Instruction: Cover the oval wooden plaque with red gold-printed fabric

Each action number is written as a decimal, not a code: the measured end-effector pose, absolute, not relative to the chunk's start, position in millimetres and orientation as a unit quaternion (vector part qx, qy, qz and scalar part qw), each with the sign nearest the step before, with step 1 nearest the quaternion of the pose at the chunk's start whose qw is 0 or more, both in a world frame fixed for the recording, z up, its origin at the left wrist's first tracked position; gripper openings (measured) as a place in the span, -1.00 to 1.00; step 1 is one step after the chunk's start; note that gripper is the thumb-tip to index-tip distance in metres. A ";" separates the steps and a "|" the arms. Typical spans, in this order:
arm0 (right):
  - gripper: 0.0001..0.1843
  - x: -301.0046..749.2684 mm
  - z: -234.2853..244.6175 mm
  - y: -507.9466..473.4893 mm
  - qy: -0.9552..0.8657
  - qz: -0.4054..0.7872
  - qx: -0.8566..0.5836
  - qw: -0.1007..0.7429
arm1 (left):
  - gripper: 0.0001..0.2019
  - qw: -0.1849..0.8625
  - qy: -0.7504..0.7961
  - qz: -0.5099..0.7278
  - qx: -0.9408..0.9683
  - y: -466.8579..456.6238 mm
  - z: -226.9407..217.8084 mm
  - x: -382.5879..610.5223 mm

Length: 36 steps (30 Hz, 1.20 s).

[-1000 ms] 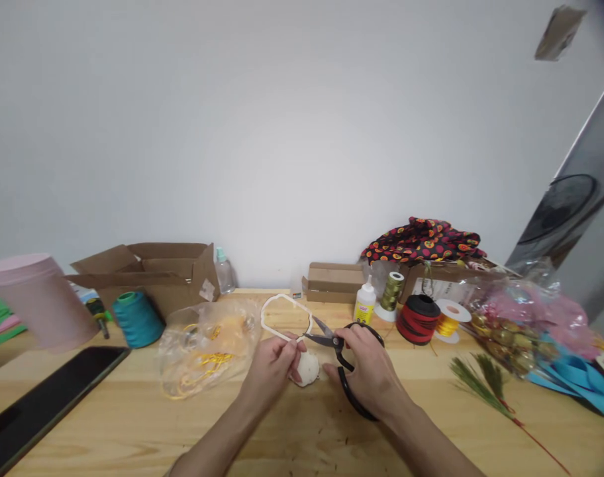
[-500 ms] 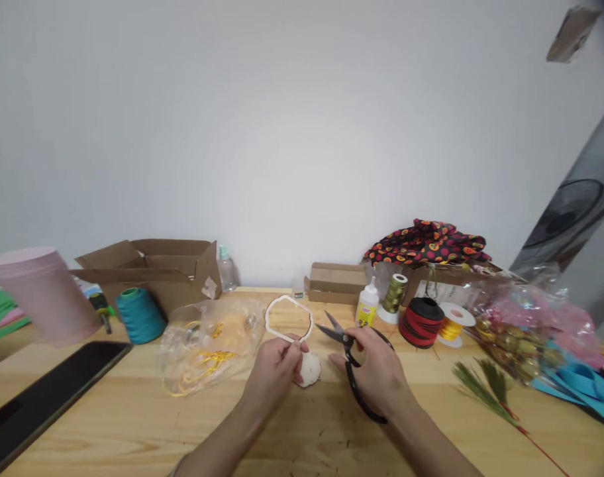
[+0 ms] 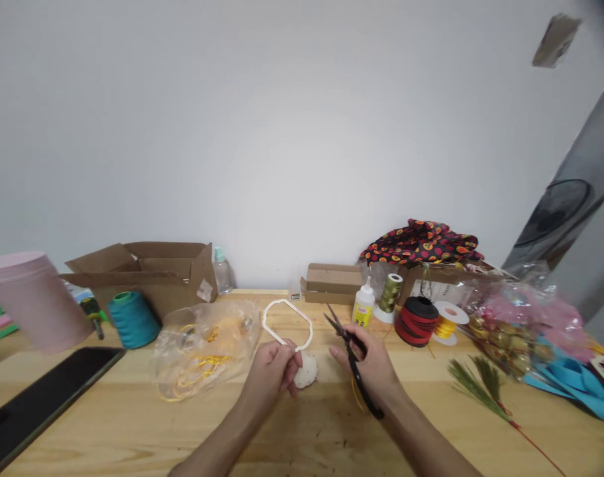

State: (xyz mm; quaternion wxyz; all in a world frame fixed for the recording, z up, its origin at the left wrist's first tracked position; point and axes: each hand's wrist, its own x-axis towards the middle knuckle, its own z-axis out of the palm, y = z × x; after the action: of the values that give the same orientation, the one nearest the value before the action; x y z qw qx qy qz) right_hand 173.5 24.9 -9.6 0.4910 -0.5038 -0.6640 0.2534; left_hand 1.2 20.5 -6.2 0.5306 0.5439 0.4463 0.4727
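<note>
Pinching the near edge of a thin white ring-shaped frame (image 3: 310,331) between thumb and fingers, the left hand (image 3: 275,368) sits near the middle of the pale wooden counter (image 3: 207,430). The right hand (image 3: 374,364) has its fingers closed around a pair of black-handled metal scissors (image 3: 352,363), with its thumb standing off to the left, apart from the handles. The blades are slightly parted at the tips, well clear of the left fingers. Just beside those fingers, on the right, is a flat white round disc (image 3: 306,372); whether they touch it cannot be told.

The likeliest trouble, in my judgement, is the blades nicking the frame or a left fingertip should the two hands draw together, since the points lean that way. With the thumb away from the handles, the scissors could also twist in the grip. The frame, held only at one edge, might bend or slip if pushed at its far side.

The frame's far end reaches forward, beyond the left hand; its long axis seems to slant from far left to near right, though its roundness makes this uncertain. The scissors slant similarly, tips forward and left, handles back toward the right wrist.
</note>
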 end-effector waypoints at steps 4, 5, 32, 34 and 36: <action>-0.66 169.3 -7.9 23.4 -0.582 0.432 -0.437 0.532 | -0.77 0.581 0.415 0.433 0.550 18.3 -13.1 4.6; -0.66 168.0 -6.8 21.7 -0.571 0.458 -0.425 0.532 | -0.78 0.594 0.406 0.422 0.552 18.1 -14.8 5.4; -0.72 177.4 -12.5 25.9 -0.731 0.187 -0.466 0.462 | -0.75 0.649 0.342 0.444 0.514 15.9 -14.3 17.0; -0.71 178.7 -11.7 24.7 -0.769 0.112 -0.455 0.435 | -0.74 0.637 0.341 0.470 0.506 18.9 -13.2 14.5; -0.73 176.1 -12.2 22.8 -0.790 0.073 -0.454 0.407 | -0.74 0.627 0.340 0.490 0.501 21.8 -13.4 12.8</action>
State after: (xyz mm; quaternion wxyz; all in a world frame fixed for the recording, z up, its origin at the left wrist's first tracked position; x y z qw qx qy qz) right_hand 176.1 22.8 -12.2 0.4067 -0.4535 -0.7897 0.0733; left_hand 12.8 21.8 -13.4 0.6271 0.5011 0.3398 0.4901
